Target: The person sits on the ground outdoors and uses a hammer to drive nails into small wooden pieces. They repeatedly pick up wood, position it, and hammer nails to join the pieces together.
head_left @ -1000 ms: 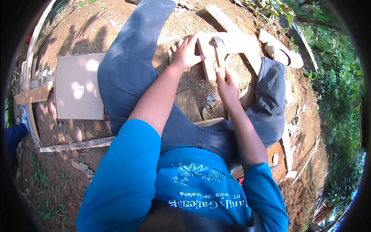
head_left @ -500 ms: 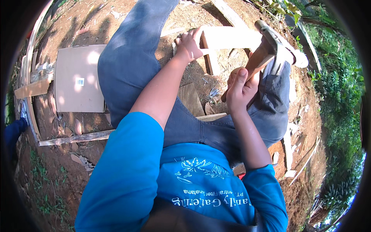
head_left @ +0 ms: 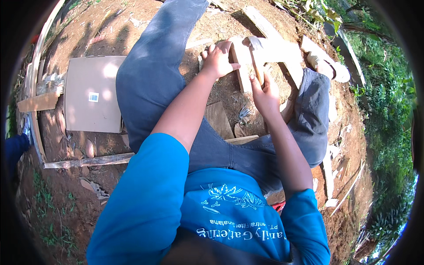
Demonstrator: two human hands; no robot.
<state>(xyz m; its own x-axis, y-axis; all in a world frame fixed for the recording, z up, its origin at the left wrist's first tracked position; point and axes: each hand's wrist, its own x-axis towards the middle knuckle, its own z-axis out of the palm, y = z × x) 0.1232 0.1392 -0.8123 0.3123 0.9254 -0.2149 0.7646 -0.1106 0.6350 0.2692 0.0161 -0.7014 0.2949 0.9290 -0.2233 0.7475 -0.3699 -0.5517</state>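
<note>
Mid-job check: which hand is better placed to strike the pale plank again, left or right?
Right. The right hand grips the hammer by its wooden handle, head resting over the pale plank. The left hand lies beside it, pressing on the wood piece, so it seems suited to steadying.

harsh sunlight with dappled shadows on the soil (head_left: 88, 39), sharp centre, strong fisheye bending and black vignette at edges.

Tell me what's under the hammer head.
The hammer in the right hand sits over a pale wood plank that the left hand steadies. Any nail beneath the head is hidden.
</note>
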